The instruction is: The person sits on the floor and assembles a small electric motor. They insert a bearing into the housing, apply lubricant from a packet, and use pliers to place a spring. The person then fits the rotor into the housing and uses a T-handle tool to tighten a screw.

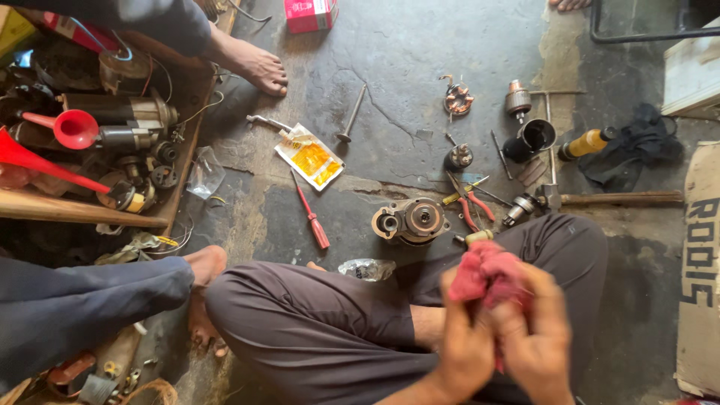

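The person is sitting cross-legged on the cracked concrete floor [420, 45], and both hands are working a red rag [486, 274] just above the right knee. The left hand [463, 346] is clenching the lower part of the rag, its fingers [450, 296] curling over the cloth. The right hand [540, 341] is pressing in from the other side, its fingers wrapped around the same cloth; whether anything is bundled inside the rag, I cannot tell.

Taking the grey motor housing [411, 220] as the marker: it is lying on the floor just beyond the rag, its round openings facing up. Just to its right, red-handled pliers [471, 206] are lying beside a small metal part. To its left, a red screwdriver [311, 221] is pointing away from the knee, and further left and beyond, a yellow packet [309, 157] is lying flat. Directly toward the person from the housing, a crumpled clear plastic bag [367, 268] is touching the trouser leg. Beyond and to the right, a dark metal cup [534, 137] is lying tipped on its side, its open mouth showing, its contents too dark to make out. Far to the left, a wooden tray [184, 161] is holding a jumble of motor parts and a red funnel [73, 129]. Another person's bare foot [251, 64] is resting near the tray's far corner.
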